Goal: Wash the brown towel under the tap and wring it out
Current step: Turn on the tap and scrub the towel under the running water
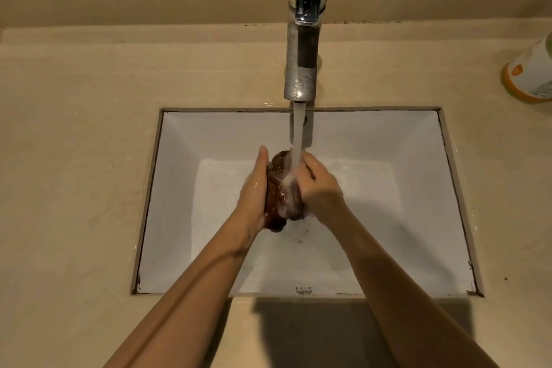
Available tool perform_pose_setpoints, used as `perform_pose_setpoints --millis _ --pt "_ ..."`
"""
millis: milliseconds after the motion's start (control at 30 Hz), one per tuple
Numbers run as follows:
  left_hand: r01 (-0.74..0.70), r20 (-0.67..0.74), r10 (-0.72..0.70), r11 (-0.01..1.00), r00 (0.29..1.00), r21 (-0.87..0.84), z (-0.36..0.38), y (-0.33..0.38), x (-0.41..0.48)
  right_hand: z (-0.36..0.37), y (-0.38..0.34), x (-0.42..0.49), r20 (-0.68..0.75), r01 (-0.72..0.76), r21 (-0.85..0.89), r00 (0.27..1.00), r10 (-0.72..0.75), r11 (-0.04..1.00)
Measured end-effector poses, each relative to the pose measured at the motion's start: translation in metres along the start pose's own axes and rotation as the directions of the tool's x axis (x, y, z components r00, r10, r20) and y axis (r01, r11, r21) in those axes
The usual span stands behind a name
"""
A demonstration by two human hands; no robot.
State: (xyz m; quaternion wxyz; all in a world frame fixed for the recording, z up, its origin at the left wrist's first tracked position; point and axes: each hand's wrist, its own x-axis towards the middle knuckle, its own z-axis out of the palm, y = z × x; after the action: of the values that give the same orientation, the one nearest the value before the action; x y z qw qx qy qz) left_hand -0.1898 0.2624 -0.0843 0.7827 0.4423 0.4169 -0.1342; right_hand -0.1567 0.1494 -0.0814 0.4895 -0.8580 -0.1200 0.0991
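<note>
Holding brown towel (pixel 276 197) under tap (pixel 303 39): left hand (pixel 254 188) pressing flat, right hand (pixel 319 185) gripping; white sink (pixel 388 134), beige counter (pixel 74 158).

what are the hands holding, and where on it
The bunched brown towel: the left hand presses its left side, the right hand curls round its right side.
</note>
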Motion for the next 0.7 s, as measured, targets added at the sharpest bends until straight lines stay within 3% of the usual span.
perform_pose_setpoints --millis 67,167,233,267,367,533,700 --pt "-0.024 -0.025 0.025 0.998 0.999 0.052 0.000 0.006 0.004 0.009 -0.007 -0.017 0.120 -0.031 0.036 0.992 0.026 0.999" --pt "-0.066 0.007 0.066 0.998 0.998 0.013 0.009 0.007 0.000 0.026 -0.020 -0.030 -0.145 0.007 -0.052 0.989 -0.015 0.999" --pt "-0.098 0.027 0.096 0.992 0.995 0.075 0.016 0.003 -0.005 0.028 -0.027 -0.021 -0.286 -0.048 0.085 0.956 0.071 0.995" --pt "-0.126 0.002 0.127 0.981 0.992 0.145 0.018 -0.001 -0.005 0.025 -0.028 -0.013 -0.256 -0.144 0.174 0.949 0.186 0.974" --pt "-0.189 -0.100 0.217 0.954 0.971 0.234 0.023 -0.002 -0.005 0.015 -0.019 0.009 -0.129 -0.401 0.126 0.900 0.416 0.907" --pt "-0.210 -0.076 0.222 0.967 0.972 0.147 0.016 -0.005 -0.006 0.011 -0.015 0.018 -0.063 -0.474 0.411 0.837 0.543 0.779" --pt "-0.030 0.106 0.064 0.955 0.992 -0.295 0.001 -0.008 -0.012 -0.005 -0.021 0.022 0.117 -0.469 0.761 0.778 0.617 0.448"
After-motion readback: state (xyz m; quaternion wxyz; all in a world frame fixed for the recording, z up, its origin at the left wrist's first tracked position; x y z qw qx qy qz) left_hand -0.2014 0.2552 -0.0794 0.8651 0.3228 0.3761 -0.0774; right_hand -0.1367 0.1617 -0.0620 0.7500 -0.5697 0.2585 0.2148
